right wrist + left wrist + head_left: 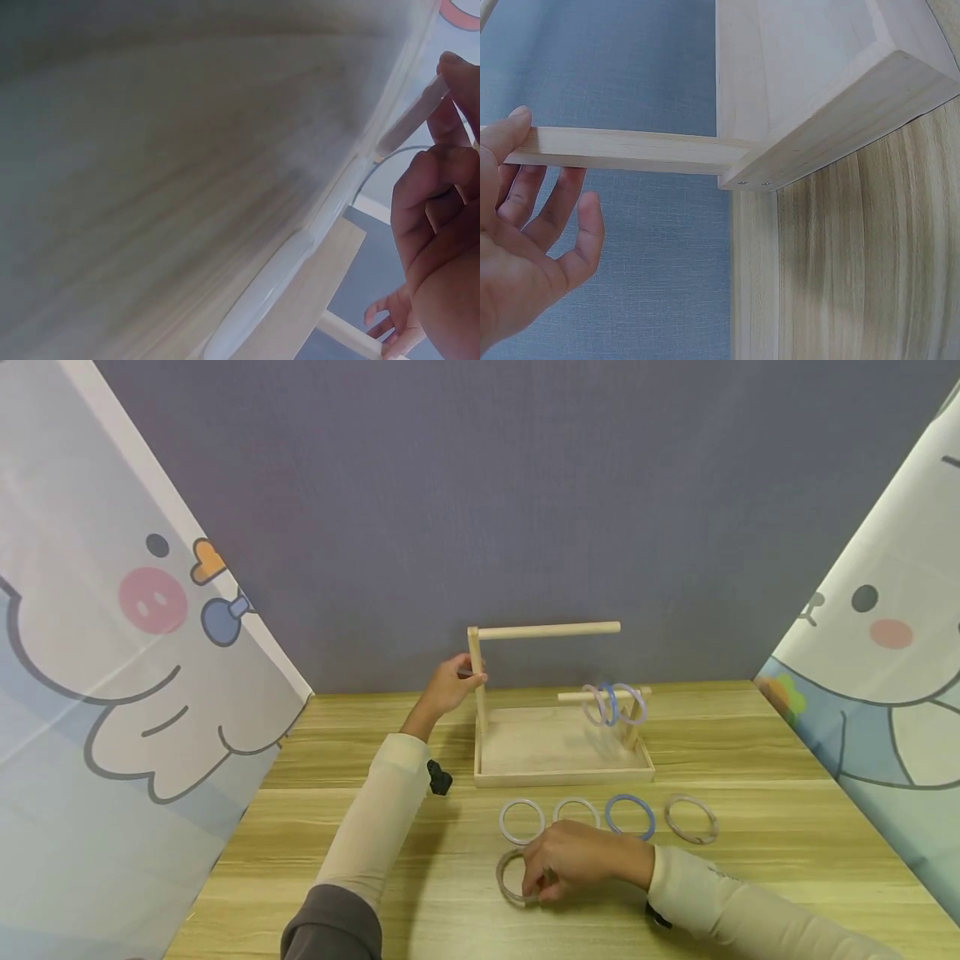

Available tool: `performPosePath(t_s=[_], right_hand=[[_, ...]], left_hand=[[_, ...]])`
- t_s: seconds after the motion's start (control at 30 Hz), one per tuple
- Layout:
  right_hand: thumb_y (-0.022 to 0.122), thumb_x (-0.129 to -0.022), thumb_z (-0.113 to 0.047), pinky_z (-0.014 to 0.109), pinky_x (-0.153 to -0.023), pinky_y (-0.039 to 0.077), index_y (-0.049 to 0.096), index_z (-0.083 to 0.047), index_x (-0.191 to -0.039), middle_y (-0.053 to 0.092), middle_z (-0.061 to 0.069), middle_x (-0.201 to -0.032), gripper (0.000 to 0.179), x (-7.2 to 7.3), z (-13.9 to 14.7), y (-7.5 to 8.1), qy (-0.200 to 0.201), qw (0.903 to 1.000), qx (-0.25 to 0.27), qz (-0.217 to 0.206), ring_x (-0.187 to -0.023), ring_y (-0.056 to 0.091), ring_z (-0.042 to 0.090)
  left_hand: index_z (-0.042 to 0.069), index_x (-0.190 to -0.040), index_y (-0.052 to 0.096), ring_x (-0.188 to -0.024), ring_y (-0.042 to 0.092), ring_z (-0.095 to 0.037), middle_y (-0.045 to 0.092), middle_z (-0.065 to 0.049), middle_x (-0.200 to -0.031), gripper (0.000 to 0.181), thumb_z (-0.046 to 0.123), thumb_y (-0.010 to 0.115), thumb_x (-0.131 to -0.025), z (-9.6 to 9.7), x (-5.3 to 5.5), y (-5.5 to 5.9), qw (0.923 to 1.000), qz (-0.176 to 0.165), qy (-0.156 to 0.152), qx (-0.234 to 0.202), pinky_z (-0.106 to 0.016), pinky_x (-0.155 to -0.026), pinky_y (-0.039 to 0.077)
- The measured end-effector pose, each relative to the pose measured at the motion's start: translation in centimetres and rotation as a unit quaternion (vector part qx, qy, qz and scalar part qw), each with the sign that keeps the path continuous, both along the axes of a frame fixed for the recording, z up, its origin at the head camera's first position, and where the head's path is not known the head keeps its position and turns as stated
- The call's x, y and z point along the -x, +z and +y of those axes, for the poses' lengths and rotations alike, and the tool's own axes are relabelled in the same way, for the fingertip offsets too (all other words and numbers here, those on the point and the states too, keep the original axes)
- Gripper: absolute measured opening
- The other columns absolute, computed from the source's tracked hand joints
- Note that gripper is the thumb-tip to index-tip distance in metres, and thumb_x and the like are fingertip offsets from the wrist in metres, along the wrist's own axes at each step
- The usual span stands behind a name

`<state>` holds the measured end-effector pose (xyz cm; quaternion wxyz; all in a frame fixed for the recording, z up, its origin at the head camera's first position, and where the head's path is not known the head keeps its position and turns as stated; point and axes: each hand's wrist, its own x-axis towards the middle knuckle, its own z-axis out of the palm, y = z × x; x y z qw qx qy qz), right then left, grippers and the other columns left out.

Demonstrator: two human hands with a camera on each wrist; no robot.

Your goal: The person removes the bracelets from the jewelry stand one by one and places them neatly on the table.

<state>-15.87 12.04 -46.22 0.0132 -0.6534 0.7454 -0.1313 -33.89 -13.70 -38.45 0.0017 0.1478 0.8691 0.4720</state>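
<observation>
A wooden ring rack has a tray base [562,780], a tall upright post [482,706] at left and a shorter one at right. My left hand [448,685] holds the tall post between thumb and fingers; the left wrist view shows the thumb on the post's near side [630,150]. Low over the table at front, my right hand [573,860] pinches a brownish ring [502,881] at its right side. In the right wrist view, this ring [412,120] appears edge-on, tilted, between thumb and fingers.
Behind the right hand lie two white rings [502,822], a blue ring [630,797] and a brownish ring [716,827] in a row. Two pinkish rings and a blue ring [609,703] hang on the lower bar. The upper bar [551,631] extends right. A grey panel [450,510] stands behind.
</observation>
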Motion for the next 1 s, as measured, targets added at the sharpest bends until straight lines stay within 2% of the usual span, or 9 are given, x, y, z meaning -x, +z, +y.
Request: performPosePath(t_s=[0.13,0.3,0.57,0.73,1.0], right_hand=[[0.086,-0.077,-0.023,-0.006,-0.07,0.035,0.08,-0.029,-0.092,0.069,-0.02,-0.084,0.017,-0.26,-0.09,0.25,0.001,0.9999,-0.014,0.001,-0.073,0.055,-0.017],[0.086,-0.076,-0.022,-0.005,-0.07,0.033,0.08,-0.032,-0.091,0.068,-0.023,-0.085,0.019,-0.36,-0.03,0.16,-0.006,0.9991,-0.043,-0.003,-0.075,0.049,-0.02],[0.089,-0.074,-0.026,-0.006,-0.069,0.032,0.079,-0.033,-0.088,0.067,-0.024,-0.085,0.018,-0.36,-0.03,-0.07,0.007,0.9979,-0.062,0.017,-0.074,0.048,-0.021],[0.089,-0.075,-0.026,-0.005,-0.07,0.033,0.08,-0.032,-0.091,0.067,-0.024,-0.086,0.019,-0.38,-0.03,-0.14,0.002,0.9975,-0.071,0.005,-0.076,0.049,-0.021],[0.089,-0.074,-0.029,-0.004,-0.07,0.034,0.08,-0.033,-0.092,0.068,-0.024,-0.086,0.02,-0.35,-0.06,-0.12,-0.012,0.9967,-0.079,-0.016,-0.075,0.05,-0.021]], left_hand=[[0.009,-0.137,0.059,-0.123,0.063,-0.031,0.065,-0.009,-0.128,0.042,0.031,0.065,-0.101,-0.02,-0.03,0.03,1.0,-0.002,0.001,0.003,-0.051,-0.1,0.054],[0.009,-0.137,0.059,-0.123,0.063,-0.032,0.065,-0.009,-0.128,0.042,0.03,0.065,-0.102,0.01,-0.02,-0.02,1.0,-0.002,0.0,0.0,-0.051,-0.1,0.054],[0.008,-0.139,0.058,-0.122,0.063,-0.031,0.064,-0.009,-0.129,0.044,0.03,0.065,-0.102,0.01,-0.05,0.0,1.0,-0.003,-0.002,0.002,-0.05,-0.1,0.054],[0.011,-0.137,0.059,-0.122,0.063,-0.031,0.064,-0.009,-0.129,0.04,0.03,0.064,-0.102,0.05,-0.17,0.05,1.0,-0.005,0.0,0.003,-0.05,-0.1,0.054],[0.008,-0.139,0.058,-0.124,0.062,-0.032,0.064,-0.009,-0.13,0.042,0.028,0.063,-0.103,0.06,-0.16,0.06,1.0,-0.006,-0.002,0.002,-0.052,-0.101,0.053]])
